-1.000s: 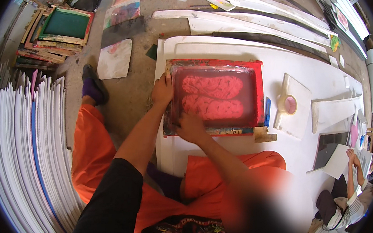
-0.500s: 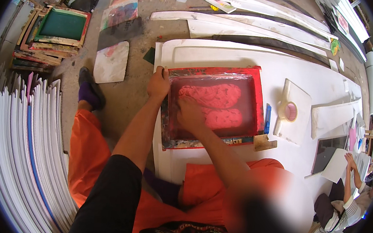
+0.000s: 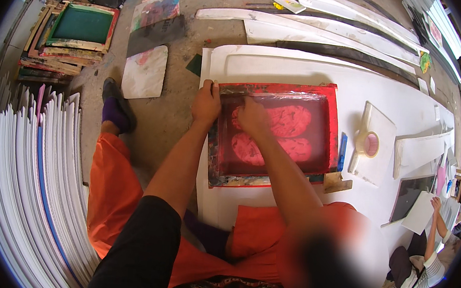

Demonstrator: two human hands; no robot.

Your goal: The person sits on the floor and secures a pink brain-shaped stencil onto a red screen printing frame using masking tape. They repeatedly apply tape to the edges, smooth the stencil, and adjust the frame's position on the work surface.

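A red-painted screen printing frame (image 3: 330,114) lies on a large white sheet (image 3: 217,208). Two pink shoe-sole shapes (image 3: 292,120) show through its dark red mesh, one above the other. My left hand (image 3: 206,104) is closed around the frame's far left corner. Over the mesh, my right hand (image 3: 255,118) has its fingers curled down on the upper left part, by the end of the farther sole shape. Whatever those fingers may hold is hidden from view. A strip of clear tape or film glints along the frame's far inner edge.
Right of the frame lie a blue cutter (image 3: 342,152), a tan block (image 3: 338,183) and a tape roll (image 3: 367,144) on a white board. Stacked screens (image 3: 83,24) stand far left, white sheets (image 3: 16,181) nearer. Another person's hands (image 3: 437,209) hold a white sheet.
My right hand has moved away from me across the mesh, uncovering the left end of the nearer sole shape. My left hand keeps its hold; the whole view has shifted slightly.
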